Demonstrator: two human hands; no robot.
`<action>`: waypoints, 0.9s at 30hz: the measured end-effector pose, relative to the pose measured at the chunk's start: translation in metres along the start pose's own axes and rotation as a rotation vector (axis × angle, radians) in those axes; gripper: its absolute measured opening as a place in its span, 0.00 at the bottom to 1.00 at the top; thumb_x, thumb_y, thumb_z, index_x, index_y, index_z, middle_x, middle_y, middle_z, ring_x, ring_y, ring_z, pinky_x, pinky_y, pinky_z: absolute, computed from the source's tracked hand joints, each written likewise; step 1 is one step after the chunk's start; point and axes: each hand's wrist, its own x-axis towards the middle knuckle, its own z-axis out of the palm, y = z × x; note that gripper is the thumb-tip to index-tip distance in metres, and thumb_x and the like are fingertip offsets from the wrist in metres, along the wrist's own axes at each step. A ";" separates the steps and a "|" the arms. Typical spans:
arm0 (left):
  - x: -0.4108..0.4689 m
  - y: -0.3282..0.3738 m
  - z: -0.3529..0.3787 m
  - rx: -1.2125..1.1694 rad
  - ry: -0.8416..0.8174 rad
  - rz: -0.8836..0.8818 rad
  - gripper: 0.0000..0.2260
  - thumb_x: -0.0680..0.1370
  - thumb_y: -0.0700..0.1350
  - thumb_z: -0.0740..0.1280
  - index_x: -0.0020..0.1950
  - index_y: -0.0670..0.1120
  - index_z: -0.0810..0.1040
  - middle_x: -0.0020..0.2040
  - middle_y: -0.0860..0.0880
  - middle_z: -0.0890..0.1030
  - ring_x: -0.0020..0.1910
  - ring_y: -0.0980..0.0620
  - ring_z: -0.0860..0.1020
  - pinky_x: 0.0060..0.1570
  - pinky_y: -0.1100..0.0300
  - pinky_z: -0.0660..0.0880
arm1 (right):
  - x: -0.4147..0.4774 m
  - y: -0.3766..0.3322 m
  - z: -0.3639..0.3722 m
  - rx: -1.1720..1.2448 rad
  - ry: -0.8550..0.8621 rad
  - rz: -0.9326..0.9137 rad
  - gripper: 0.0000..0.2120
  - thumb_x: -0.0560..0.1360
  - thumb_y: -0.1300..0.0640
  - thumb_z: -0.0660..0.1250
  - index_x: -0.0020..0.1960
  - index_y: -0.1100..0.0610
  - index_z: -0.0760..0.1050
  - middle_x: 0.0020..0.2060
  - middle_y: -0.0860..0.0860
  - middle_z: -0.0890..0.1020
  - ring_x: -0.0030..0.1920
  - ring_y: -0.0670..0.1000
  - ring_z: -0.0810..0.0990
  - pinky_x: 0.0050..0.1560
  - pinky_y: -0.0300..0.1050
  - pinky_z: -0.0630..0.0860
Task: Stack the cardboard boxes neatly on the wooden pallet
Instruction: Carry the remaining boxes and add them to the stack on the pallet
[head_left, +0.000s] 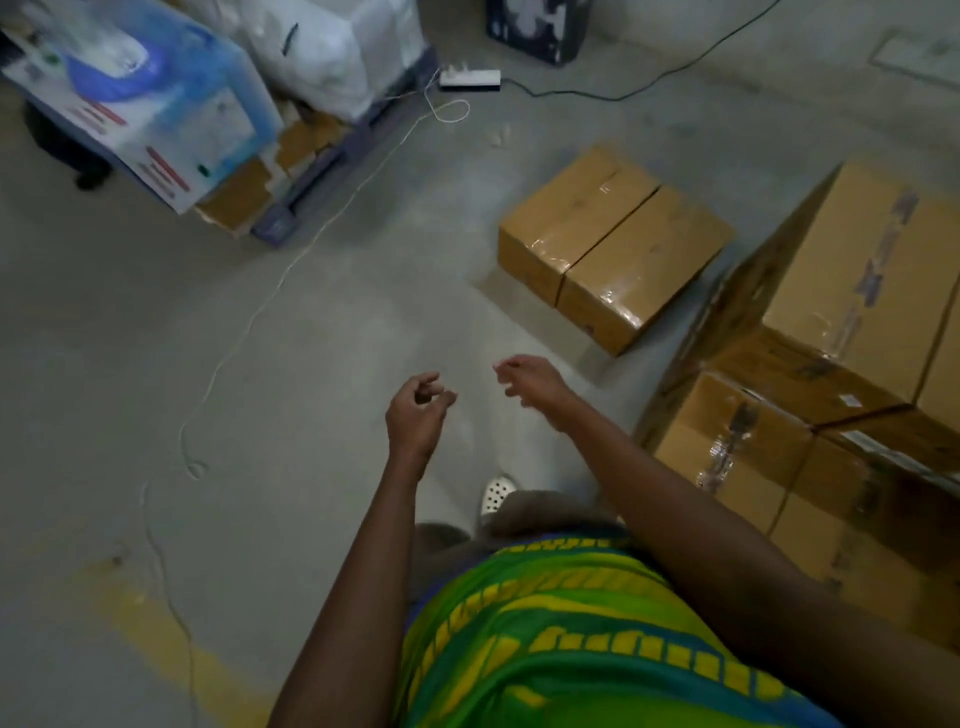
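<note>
Grip: left hand (418, 410) and right hand (530, 382) hold nothing, fingers loosely curled.
Box: cardboard box (613, 244) lies flat on the floor.
Axis: its taped seam runs near-left to far-right.
Hands: both forearms reach forward, short of the box, not touching it.
Stack: stacked boxes (831, 338) just right of it.

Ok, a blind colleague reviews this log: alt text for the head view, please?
A person's left hand and right hand, both empty, reach over a concrete floor toward a lone taped cardboard box. More boxes are stacked at the right; a white cord trails across the floor.
</note>
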 end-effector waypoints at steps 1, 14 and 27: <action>0.021 0.013 -0.005 -0.017 -0.004 0.004 0.13 0.75 0.40 0.75 0.58 0.48 0.82 0.47 0.49 0.84 0.48 0.52 0.81 0.55 0.56 0.78 | 0.011 -0.020 0.001 0.011 0.007 -0.019 0.14 0.80 0.47 0.66 0.59 0.55 0.81 0.54 0.52 0.84 0.48 0.51 0.82 0.42 0.41 0.74; 0.332 0.142 0.018 0.151 -0.394 0.059 0.11 0.74 0.39 0.76 0.55 0.47 0.83 0.46 0.47 0.84 0.46 0.51 0.82 0.51 0.60 0.77 | 0.210 -0.156 -0.024 0.326 0.275 0.184 0.14 0.82 0.49 0.64 0.62 0.55 0.78 0.56 0.54 0.83 0.50 0.52 0.81 0.50 0.48 0.76; 0.489 0.271 0.205 0.507 -0.787 0.041 0.10 0.75 0.45 0.75 0.56 0.48 0.84 0.54 0.48 0.85 0.55 0.50 0.81 0.56 0.55 0.77 | 0.309 -0.197 -0.129 0.757 0.461 0.307 0.15 0.81 0.46 0.64 0.62 0.53 0.79 0.53 0.52 0.84 0.48 0.51 0.83 0.55 0.54 0.79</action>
